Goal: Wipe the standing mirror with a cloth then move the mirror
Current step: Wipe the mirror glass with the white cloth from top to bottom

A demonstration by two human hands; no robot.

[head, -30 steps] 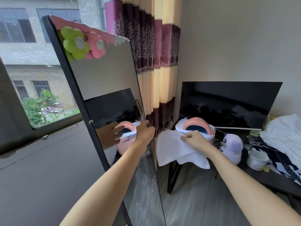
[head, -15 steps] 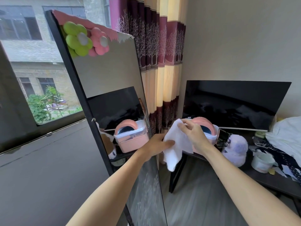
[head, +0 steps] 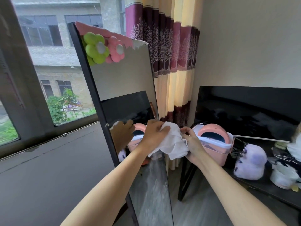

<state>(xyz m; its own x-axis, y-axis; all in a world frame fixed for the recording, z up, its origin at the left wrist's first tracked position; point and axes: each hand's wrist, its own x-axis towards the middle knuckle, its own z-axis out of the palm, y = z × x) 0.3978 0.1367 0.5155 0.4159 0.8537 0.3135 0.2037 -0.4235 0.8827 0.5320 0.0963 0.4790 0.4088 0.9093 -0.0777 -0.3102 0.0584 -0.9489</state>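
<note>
A tall standing mirror (head: 125,79) in a black frame leans in front of the window, with green and pink plush flowers stuck near its top. A bunched white cloth (head: 172,142) hangs just in front of the mirror's right edge at mid height. My left hand (head: 154,136) grips the cloth's left side, close to the glass. My right hand (head: 192,144) holds the cloth's right side from below. Both hands are reflected faintly in the mirror.
A patterned curtain (head: 171,62) hangs behind the mirror. A black table (head: 260,186) to the right carries a dark TV screen (head: 244,110), a pink storage box (head: 215,142), a purple plush toy (head: 250,162) and a white cup (head: 283,178). The window (head: 48,70) lies left.
My right hand carried the cloth left from the pink box toward the mirror. My left hand left the mirror's edge and took hold of the cloth. The view has shifted closer.
</note>
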